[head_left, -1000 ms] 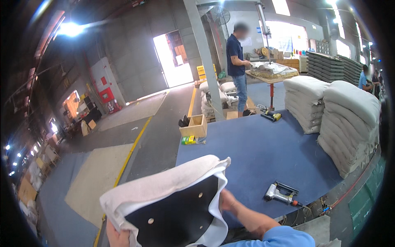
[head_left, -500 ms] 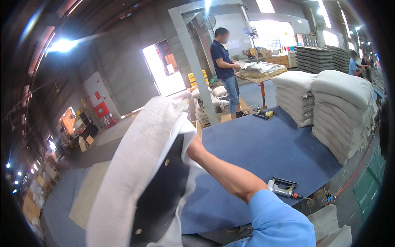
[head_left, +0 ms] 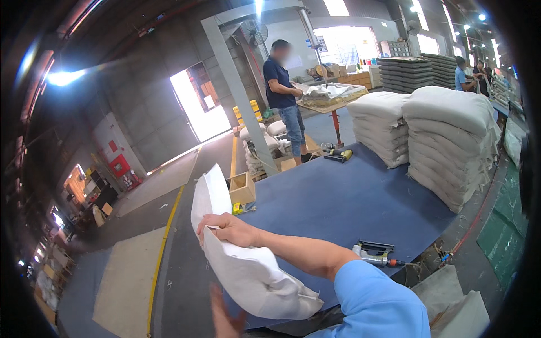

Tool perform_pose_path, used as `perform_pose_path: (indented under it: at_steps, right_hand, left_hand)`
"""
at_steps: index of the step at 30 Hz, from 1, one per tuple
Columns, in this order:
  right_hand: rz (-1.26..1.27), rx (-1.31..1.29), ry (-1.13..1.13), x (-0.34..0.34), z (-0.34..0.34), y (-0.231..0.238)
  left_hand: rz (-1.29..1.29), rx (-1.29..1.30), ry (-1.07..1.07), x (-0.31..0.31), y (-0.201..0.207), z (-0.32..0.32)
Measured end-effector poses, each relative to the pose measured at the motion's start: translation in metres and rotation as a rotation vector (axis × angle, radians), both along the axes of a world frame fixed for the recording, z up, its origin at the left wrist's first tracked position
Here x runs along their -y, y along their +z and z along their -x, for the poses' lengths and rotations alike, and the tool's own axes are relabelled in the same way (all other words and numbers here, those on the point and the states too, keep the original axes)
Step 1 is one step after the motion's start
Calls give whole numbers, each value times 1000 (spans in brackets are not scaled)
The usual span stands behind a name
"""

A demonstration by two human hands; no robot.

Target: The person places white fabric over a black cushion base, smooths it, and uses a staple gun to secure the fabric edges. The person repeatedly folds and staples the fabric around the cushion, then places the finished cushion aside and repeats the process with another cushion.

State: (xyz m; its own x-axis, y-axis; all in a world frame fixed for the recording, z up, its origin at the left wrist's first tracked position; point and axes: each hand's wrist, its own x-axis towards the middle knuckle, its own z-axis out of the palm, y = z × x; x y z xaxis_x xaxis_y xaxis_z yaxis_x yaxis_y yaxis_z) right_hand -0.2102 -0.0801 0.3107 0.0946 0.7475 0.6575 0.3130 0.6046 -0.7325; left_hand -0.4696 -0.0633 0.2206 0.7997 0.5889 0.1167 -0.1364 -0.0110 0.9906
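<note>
At 10 o'clock a red square sign [head_left: 114,146] hangs on the grey wall above a red cabinet [head_left: 120,165]; 2 stacks of pale cushions [head_left: 445,141] rise at 2 o'clock on the blue table [head_left: 349,203]. The right hand [head_left: 228,228] has its fingers curled shut over the white cushion cover [head_left: 248,270] at centre-low — half a second ago it stood higher, dark underside showing. The left hand [head_left: 224,315] shows at 6 o'clock, grip unclear. A nail gun [head_left: 373,254] lies near the table's edge.

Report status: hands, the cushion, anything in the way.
Right hand gripping white fabric-covered seat cushion, held on edge. Left hand open below it. Grey staple gun on blue table.
</note>
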Motion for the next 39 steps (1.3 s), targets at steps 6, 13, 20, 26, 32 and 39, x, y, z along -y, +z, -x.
perform_pose_path:
  at_steps: [6,13,20,26,32,39]
  right_hand:
    - [-191,37,199,1,48,6]
    - [-34,-287,59,74,69,-45]
    - [97,-9,-136,169,162,-120]
    - [111,196,-589,148,186,-133]
    - [-54,129,-511,158,155,-142]
    - [282,-160,-237,229,21,-60]
  left_hand:
    - [-1698,-243,36,-152,119,-18]
    - [-1737,-364,-330,-179,173,-58]
    - [-1576,-413,-298,-198,160,-20]
    - [-1728,-353,-292,-175,171,-36]
    - [-1904,-291,-272,-148,197,-32]
    - [-1698,-483,-262,-75,256,-27]
